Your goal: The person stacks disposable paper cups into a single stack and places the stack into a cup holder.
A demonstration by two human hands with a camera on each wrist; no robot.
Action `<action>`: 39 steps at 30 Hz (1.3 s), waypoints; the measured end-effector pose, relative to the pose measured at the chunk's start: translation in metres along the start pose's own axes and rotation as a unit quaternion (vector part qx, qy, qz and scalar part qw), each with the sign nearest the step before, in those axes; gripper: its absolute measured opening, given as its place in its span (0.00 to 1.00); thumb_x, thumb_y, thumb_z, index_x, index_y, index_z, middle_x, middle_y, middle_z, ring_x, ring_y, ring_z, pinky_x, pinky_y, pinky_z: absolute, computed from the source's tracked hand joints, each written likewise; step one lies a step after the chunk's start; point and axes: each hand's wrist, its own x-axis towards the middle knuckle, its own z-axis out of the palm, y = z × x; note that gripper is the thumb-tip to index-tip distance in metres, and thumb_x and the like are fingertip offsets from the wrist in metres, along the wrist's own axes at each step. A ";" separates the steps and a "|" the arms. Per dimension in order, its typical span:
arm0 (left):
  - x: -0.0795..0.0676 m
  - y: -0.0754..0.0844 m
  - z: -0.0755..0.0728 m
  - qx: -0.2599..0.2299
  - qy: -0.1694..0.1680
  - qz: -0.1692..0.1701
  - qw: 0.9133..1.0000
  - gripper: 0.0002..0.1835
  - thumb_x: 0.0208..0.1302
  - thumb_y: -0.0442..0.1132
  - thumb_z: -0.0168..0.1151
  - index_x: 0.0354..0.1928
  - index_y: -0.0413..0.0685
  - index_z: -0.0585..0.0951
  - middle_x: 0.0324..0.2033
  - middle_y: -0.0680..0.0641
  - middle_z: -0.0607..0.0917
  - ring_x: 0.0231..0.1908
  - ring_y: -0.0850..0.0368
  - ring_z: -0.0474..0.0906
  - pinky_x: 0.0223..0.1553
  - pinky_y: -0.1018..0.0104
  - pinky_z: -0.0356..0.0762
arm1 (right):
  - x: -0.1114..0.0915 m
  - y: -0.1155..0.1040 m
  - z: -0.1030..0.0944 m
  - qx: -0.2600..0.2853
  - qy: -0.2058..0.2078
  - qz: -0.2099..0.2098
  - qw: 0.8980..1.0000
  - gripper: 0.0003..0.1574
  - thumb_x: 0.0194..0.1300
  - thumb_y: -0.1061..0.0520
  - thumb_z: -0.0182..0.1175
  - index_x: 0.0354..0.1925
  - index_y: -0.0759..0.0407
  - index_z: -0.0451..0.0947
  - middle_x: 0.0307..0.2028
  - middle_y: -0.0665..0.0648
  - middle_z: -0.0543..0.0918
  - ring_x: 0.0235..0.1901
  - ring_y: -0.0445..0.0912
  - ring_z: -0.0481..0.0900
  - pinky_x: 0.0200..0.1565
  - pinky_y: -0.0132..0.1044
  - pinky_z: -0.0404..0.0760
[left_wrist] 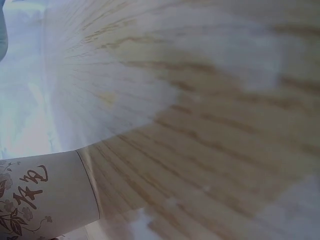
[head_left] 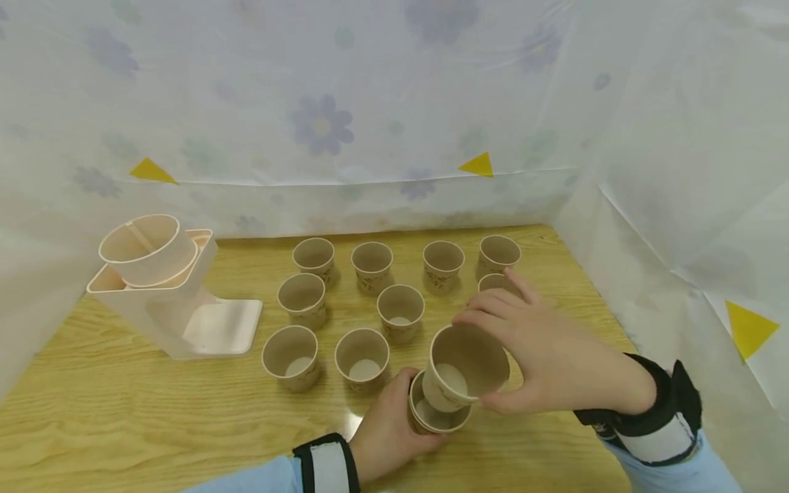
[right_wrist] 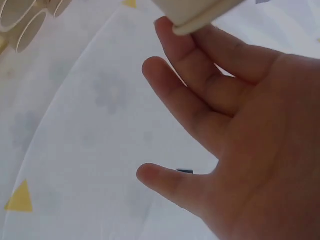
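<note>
In the head view, the right hand is holding the upper cup directly over the lower cup, which the left hand is gripping from the left. The upper cup's long axis is leaning: its base is pointing down and to the near left, into or just above the lower cup's mouth; whether the two are touching I cannot tell. The right fingers are pinching the upper cup, thumb on the near rim, the others across the far right side. The left fingers are curling around the lower cup, thumb nearest. Nine other cups are standing to the left and far on the desk, and a pale stand is sitting far left.

In the left wrist view, a printed cup is showing at an edge; the fingers are not appearing clearly enough to judge.

In the right wrist view, the fingers are spreading apart, the longer ones touching a pale rim.
</note>
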 end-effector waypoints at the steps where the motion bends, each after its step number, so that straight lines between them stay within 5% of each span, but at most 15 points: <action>1: 0.000 0.000 0.000 0.000 0.000 -0.001 1.000 0.37 0.42 0.48 0.73 0.55 0.45 0.68 0.48 0.48 0.78 0.49 0.54 0.75 0.52 0.52 0.76 | -0.001 -0.002 0.001 0.006 -0.007 -0.006 1.000 0.44 0.34 0.41 0.71 0.50 0.58 0.76 0.46 0.51 0.78 0.51 0.44 0.72 0.65 0.64 0.51; 17: 0.000 -0.002 0.001 -0.004 -0.001 -0.004 1.000 0.39 0.43 0.50 0.72 0.57 0.44 0.67 0.51 0.47 0.77 0.50 0.54 0.75 0.53 0.52 0.76 | -0.001 -0.007 0.052 0.006 -0.087 0.019 0.996 0.42 0.33 0.40 0.70 0.48 0.58 0.76 0.44 0.50 0.76 0.50 0.44 0.70 0.65 0.67 0.52; 31: -0.001 -0.003 0.002 -0.010 0.002 0.001 1.000 0.39 0.46 0.56 0.69 0.56 0.43 0.68 0.50 0.47 0.77 0.49 0.54 0.75 0.51 0.53 0.77 | -0.002 -0.004 0.074 0.020 -0.114 0.014 0.993 0.46 0.37 0.38 0.70 0.52 0.61 0.75 0.46 0.53 0.77 0.53 0.49 0.71 0.62 0.67 0.58; 36: -0.001 -0.002 0.002 -0.013 0.001 0.000 1.000 0.38 0.44 0.51 0.72 0.56 0.43 0.68 0.50 0.47 0.77 0.49 0.54 0.75 0.52 0.52 0.76 | 0.000 0.022 0.073 0.006 -0.036 0.104 0.994 0.48 0.41 0.35 0.68 0.53 0.65 0.74 0.48 0.61 0.78 0.54 0.57 0.70 0.61 0.64 0.59; 39: 0.000 -0.001 0.001 -0.019 0.000 -0.007 1.000 0.39 0.42 0.49 0.73 0.56 0.43 0.68 0.50 0.46 0.78 0.50 0.53 0.75 0.53 0.51 0.76 | 0.004 0.050 0.073 -0.021 0.037 0.197 0.980 0.46 0.43 0.38 0.69 0.50 0.70 0.74 0.45 0.68 0.77 0.49 0.63 0.71 0.55 0.63 0.64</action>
